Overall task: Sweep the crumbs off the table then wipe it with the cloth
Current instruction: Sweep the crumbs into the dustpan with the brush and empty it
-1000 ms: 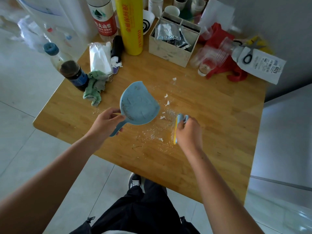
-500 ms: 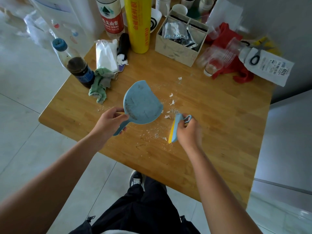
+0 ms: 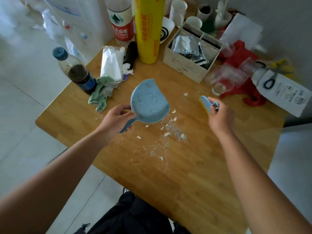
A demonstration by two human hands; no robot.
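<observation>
- Blue plastic dustpan: the left hand grasps it, fingers curled round the handle. The pan is tilted, with its open lip facing right toward the crumbs. Judged purpose: to catch debris pushed leftward.
- Brush: the right hand grasps it, thumb and fingers clenched round the blue handle, with the yellow bristle edge turned away from the palm. It sits to the right of the crumbs and farther back. Judged purpose: the start of a stroke toward the pan.
- Crumbs: they lie on the table between the two hands. White flakes sit just beside the pan lip, and fine dust trails toward the near edge. Sweeping is judged unfinished.
- Cloth: it is crumpled at the left, touching the bottle and well apart from the crumbs. No hand touches it. It is judged to be reserved for the wiping step.
- Hidden: the left hand covers most of the pan handle, and only its tip shows below.
- Not determinable: whether the pan lip touches the table, and whether the bristles touch the table.
- Hard to make out: the specks inside the pan could be crumbs or surface marks.
</observation>
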